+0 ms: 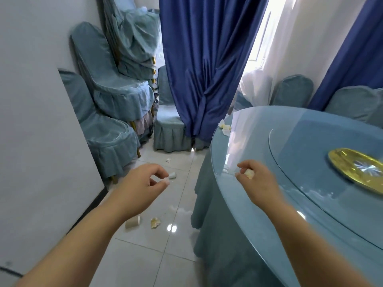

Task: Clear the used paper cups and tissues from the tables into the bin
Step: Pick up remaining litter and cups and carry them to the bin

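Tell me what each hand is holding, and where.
Right hand grips a crumpled tissue in curled fingers. Left hand: fingertips meet at a white scrap; hold unclear.

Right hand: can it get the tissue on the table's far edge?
Probably yes: only bare table between right hand and tissue, though it already holds a wad.

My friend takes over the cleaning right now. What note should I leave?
Left grip pinches a small white scrap.
Right grip holds a crumpled tissue.
Spare tissues lie at the far edge of the table.
On the floor: near cup, far cup, yellowish wad.
No bin in view; nothing shown binned.
Left: gather these and bin all.
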Tool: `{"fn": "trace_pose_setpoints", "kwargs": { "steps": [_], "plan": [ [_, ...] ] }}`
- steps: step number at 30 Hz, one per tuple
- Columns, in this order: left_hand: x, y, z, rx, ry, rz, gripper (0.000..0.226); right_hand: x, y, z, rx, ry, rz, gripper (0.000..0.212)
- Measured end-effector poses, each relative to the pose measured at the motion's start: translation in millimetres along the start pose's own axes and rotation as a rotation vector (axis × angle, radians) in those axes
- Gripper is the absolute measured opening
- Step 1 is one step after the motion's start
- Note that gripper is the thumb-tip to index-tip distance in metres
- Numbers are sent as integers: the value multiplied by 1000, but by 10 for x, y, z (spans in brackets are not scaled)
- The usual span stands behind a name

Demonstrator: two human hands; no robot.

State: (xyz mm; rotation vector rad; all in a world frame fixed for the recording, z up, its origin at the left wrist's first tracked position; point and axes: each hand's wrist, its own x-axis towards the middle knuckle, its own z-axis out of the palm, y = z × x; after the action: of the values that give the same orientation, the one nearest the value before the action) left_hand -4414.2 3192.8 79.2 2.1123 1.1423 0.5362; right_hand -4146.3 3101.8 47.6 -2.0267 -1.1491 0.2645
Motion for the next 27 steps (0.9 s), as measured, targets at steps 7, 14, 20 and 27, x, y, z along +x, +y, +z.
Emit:
{"fn": "trace_pose_setpoints", "kwargs": {
  "steps": [7, 14, 20, 27],
  "plan": [
    [973, -386, -265, -16, -83, 59, 10, 488, -321, 483, -75, -18, 63, 20],
    [1676, -531, -146, -48, -209, 97, 12, 924, -242, 674, -143, 15, 154, 21],
    [2438, -491, -99, 7, -241, 161, 7, 1557, -65, 817, -136, 22, 198, 22],
    [3823, -217, 130, 33, -221, 235, 2, 2767, 360, 911, -100, 52, 247, 23]
  ]
}}
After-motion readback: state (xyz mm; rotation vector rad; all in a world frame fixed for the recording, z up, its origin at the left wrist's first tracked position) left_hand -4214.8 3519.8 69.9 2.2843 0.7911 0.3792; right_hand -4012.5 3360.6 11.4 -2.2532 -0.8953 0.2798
